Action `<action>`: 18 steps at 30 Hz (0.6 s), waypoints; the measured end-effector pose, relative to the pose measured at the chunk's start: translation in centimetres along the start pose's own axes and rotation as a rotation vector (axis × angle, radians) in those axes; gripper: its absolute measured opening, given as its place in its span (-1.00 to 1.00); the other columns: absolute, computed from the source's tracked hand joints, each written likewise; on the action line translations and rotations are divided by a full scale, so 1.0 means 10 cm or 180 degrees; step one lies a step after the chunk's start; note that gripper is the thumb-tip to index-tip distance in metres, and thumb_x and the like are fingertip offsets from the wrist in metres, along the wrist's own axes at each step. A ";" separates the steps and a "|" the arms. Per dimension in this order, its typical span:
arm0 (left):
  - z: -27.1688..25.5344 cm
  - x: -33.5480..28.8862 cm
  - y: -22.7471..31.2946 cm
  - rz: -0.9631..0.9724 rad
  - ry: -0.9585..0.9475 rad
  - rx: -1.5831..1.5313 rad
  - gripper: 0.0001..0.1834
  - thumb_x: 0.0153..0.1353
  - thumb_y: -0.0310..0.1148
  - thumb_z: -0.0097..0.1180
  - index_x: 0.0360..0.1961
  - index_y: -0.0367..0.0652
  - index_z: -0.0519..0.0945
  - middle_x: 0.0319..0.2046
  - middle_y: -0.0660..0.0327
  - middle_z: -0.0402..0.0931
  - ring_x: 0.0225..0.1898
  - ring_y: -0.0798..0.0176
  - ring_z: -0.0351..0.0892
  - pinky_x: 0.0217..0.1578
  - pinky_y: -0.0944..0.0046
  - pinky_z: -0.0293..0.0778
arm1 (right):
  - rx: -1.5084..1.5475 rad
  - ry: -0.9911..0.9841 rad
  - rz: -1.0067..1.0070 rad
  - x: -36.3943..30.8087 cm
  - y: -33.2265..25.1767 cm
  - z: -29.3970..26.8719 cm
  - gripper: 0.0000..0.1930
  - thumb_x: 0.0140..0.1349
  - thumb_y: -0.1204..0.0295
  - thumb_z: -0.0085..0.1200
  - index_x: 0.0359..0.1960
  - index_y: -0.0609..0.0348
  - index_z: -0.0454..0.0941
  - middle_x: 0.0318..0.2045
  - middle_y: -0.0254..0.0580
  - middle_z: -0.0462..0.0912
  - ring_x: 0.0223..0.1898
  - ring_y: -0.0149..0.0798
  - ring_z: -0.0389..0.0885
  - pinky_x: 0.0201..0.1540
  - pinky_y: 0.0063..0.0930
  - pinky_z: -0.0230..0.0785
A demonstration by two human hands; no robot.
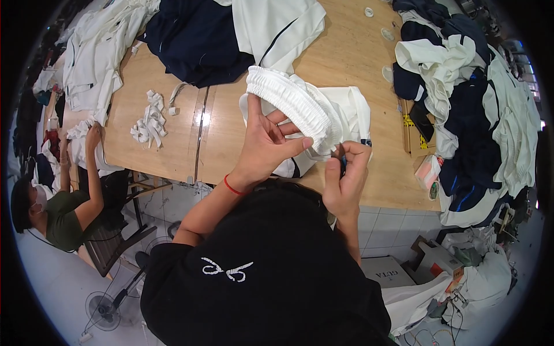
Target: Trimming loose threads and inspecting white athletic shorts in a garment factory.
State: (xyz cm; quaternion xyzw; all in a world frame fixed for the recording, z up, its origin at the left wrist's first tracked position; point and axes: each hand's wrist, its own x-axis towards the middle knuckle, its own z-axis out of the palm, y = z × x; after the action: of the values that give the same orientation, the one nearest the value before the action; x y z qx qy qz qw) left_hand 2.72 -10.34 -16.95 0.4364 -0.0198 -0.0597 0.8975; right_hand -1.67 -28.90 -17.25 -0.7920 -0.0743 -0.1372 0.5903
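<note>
My left hand (268, 144) is closed on the gathered elastic waistband of a white garment (288, 95), with fingers inside the loop and thumb on its outer edge. The waistband stands raised above the table, and the rest of the garment lies behind and below it. Close to the band's right end, my right hand (349, 181) is closed in a pinch. A small dark tool (344, 165), which looks like thread snips, shows between its fingers, mostly hidden by them.
The wooden table (231, 132) carries navy garments (193, 40), white garments (277, 29) and a heap of white strips (151, 121). Piled clothes (467, 127) cover its right end. A person (63, 207) handles white cloth at the left. A fan (104, 308) stands on the floor.
</note>
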 end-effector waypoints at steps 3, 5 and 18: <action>-0.04 0.00 0.00 0.0042 -0.0049 0.0155 0.35 0.13 -0.80 0.35 0.60 0.04 -0.45 0.29 -0.18 0.49 0.25 -0.05 0.65 0.12 0.08 0.72 | -0.0495 -0.0094 -0.0096 0.02 -0.06 -0.01 -0.62 0.27 0.44 0.42 -0.06 0.26 0.43 -0.47 -0.16 0.55 -0.52 -0.30 0.48 -0.42 -0.44 0.35; -0.06 0.00 -0.01 0.0135 -0.0162 0.0238 0.35 0.13 -0.80 0.35 0.60 0.02 -0.45 0.30 -0.20 0.47 0.26 -0.05 0.64 0.10 0.08 0.73 | -0.0496 -0.0008 -0.0135 0.02 -0.08 0.01 -0.62 0.23 0.45 0.48 -0.10 0.28 0.48 -0.48 -0.14 0.59 -0.54 -0.28 0.56 -0.46 -0.44 0.40; -0.03 -0.01 0.02 0.0061 -0.0226 0.0287 0.30 0.14 -0.81 0.34 0.57 0.00 -0.40 0.29 -0.19 0.48 0.25 -0.06 0.64 0.11 0.04 0.73 | -0.1043 0.0130 -0.0871 0.12 -0.10 0.02 -0.69 0.15 0.50 0.53 -0.26 0.32 0.58 -0.48 -0.08 0.66 -0.57 -0.12 0.64 -0.49 -0.34 0.42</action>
State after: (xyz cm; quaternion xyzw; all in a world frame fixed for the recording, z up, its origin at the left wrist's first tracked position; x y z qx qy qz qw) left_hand 2.69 -9.98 -16.91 0.4737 -0.0585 -0.0656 0.8763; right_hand -0.80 -28.48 -15.97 -0.8569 -0.1459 -0.2423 0.4309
